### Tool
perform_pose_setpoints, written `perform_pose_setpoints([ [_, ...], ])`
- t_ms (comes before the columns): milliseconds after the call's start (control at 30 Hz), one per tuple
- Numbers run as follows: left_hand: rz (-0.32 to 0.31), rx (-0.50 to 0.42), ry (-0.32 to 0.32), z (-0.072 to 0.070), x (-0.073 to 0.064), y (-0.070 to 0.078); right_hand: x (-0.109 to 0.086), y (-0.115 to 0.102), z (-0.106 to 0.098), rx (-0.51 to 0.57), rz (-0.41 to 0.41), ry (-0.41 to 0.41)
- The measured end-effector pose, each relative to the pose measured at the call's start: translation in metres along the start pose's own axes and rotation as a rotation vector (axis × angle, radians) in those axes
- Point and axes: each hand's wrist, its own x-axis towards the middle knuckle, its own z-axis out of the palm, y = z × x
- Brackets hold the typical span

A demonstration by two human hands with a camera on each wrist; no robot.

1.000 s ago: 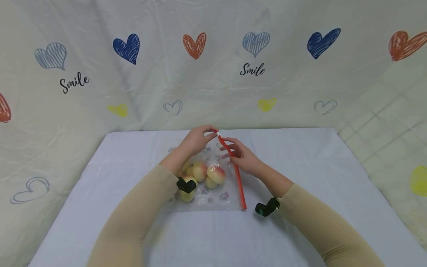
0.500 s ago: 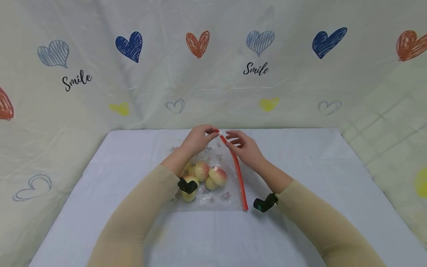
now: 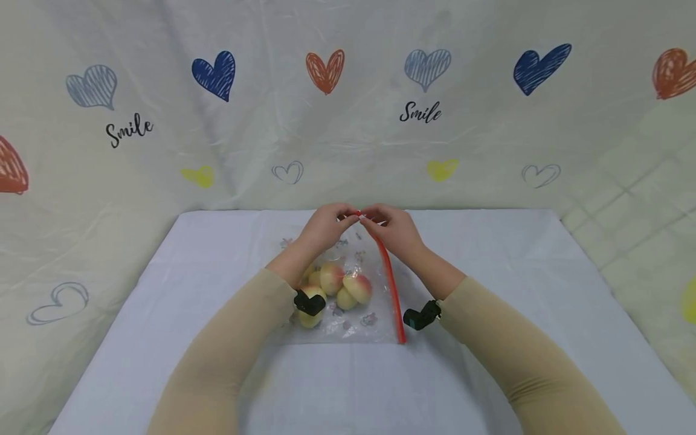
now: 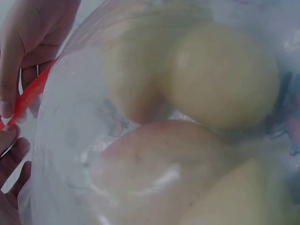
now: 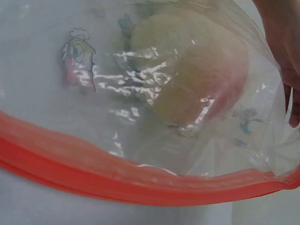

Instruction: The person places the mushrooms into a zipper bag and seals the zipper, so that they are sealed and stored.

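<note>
A clear zip bag [image 3: 342, 332] with small printed figures lies on the table, its red zip strip [image 3: 393, 284] along the right edge. Inside are several yellow peaches with a red blush [image 3: 357, 289], seen close through the plastic in the left wrist view. At the strip's far end my left hand [image 3: 326, 228] pinches the corner between thumb and fingers. Right beside it, my right hand [image 3: 398, 234] pinches the strip near a small white piece. The fingertips of both hands almost meet there. In the right wrist view the red strip [image 5: 140, 187] curves across the bottom.
A white cloth covers the table [image 3: 337, 393]. Behind it hangs a pale sheet [image 3: 359, 139] printed with hearts and the word Smile. Black wrist cameras [image 3: 421, 315] sit at both cuffs, close to the bag.
My right hand has moved up and left along the red strip, from loosely spread fingers to a pinch beside my left hand. My left hand stays at the corner.
</note>
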Motion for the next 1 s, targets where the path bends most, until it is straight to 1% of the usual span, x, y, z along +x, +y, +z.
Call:
perform_pose_setpoints([
  [133, 0.007, 0.01, 0.011, 0.0005, -0.0015, 0.003, 0.0015, -0.0013, -0.0001, -0.006, -0.01, -0.01],
  [300, 0.006, 0.005, 0.007, 0.0013, -0.0028, 0.006, 0.003, -0.0034, -0.0001, 0.0, 0.008, -0.027],
  [533, 0.018, 0.025, 0.014, 0.0049, -0.0004, 0.0049, 0.0023, -0.0027, 0.0005, -0.002, 0.024, -0.025],
  [733, 0.036, 0.035, 0.007, 0.0059, 0.0011, 0.0065, 0.0006, -0.0017, -0.0007, 0.004, 0.025, -0.024],
  [1000, 0.034, 0.021, -0.003, 0.0058, 0.0009, 0.0097, -0.0003, -0.0012, -0.0023, 0.017, 0.044, -0.025],
])
